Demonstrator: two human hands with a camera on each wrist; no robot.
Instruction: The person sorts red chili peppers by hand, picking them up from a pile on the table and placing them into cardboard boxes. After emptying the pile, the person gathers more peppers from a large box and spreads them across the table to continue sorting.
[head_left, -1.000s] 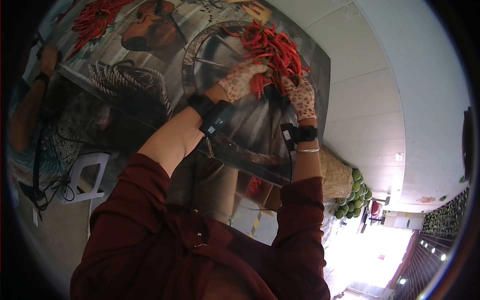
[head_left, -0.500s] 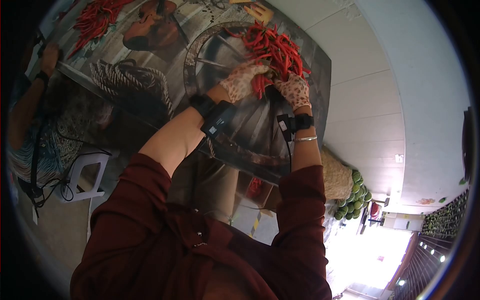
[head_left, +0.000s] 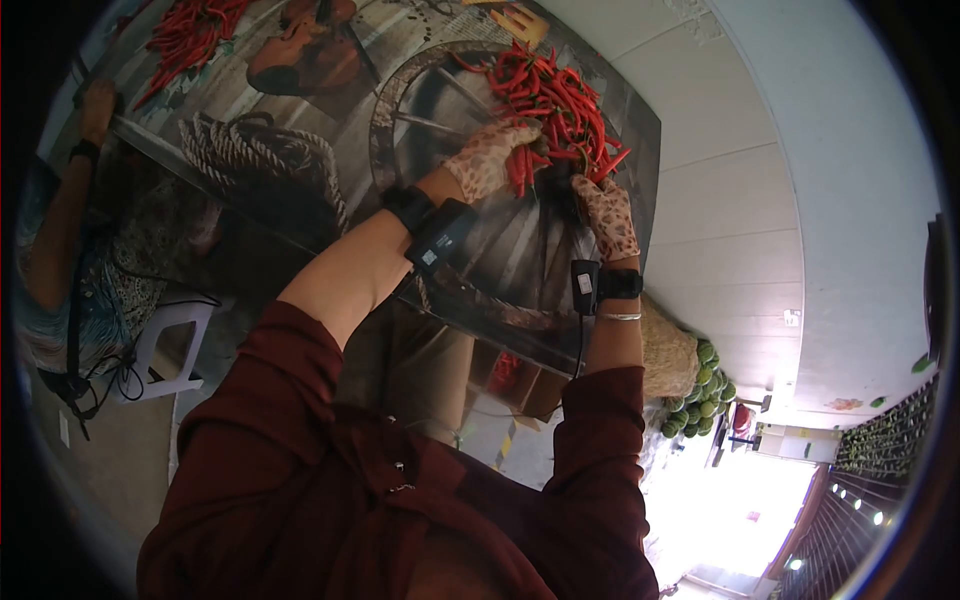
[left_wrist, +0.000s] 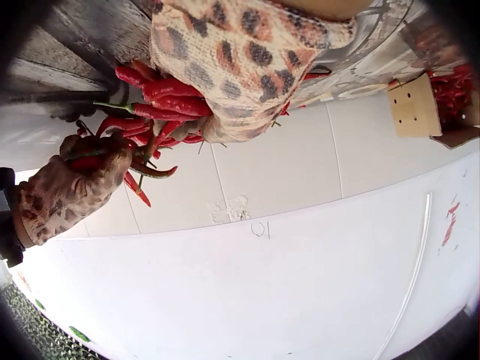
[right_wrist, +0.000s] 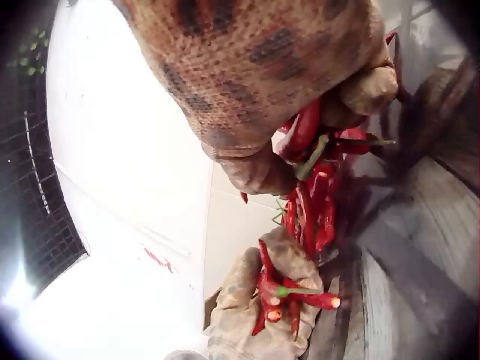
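Note:
A heap of red chili peppers [head_left: 550,95] lies on the printed tabletop [head_left: 520,255]. At the heap's near left edge, my left hand [head_left: 488,160] in a spotted glove grips several chili peppers [right_wrist: 270,289], some with pale ends facing outward and one with a green stem. My right hand [head_left: 607,215], gloved alike, is beside the heap's near right edge. Between its thumb and fingers it pinches a red chili pepper [right_wrist: 306,127] with a green stem, shown in the right wrist view. More chili peppers lie just beyond it, partly hidden by the glove.
Another heap of chili peppers [head_left: 195,40] lies at the table's far left, near another person's arm [head_left: 95,115]. Below the table is a cardboard box [left_wrist: 415,109] with chili peppers. A white stool [head_left: 175,350], a woven basket [head_left: 668,350] and green round fruits [head_left: 705,395] stand around.
My right hand first moved left toward my left hand, then drew back right and nearer to me. My left hand has stayed nearly in place, still gripping its chili peppers.

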